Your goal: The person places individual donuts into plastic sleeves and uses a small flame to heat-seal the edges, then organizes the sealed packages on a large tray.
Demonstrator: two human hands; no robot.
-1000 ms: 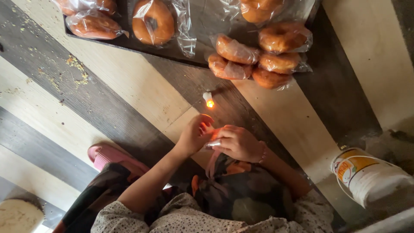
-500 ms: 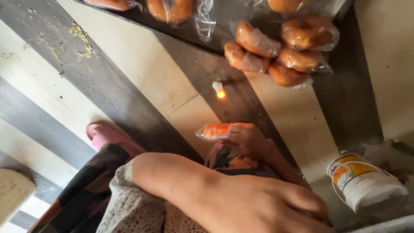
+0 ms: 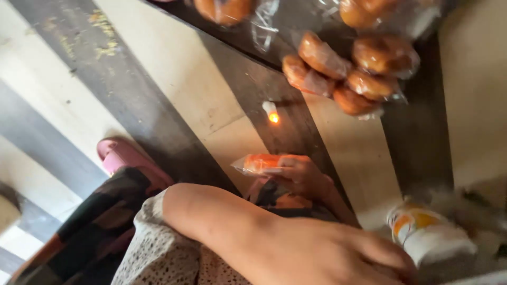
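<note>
Head view: right hand [image 3: 301, 177] grips a wrapped bun [image 3: 266, 162]; left hand [image 3: 369, 253] lies loosely open, empty.

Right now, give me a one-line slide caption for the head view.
One hand holds a wrapped orange pastry near a lit candle on the striped floor, bagged doughnuts beyond.

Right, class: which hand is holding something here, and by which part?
The right hand grips a clear packet of orange food at one end; the other end sticks out. The left hand: cannot tell.
</note>
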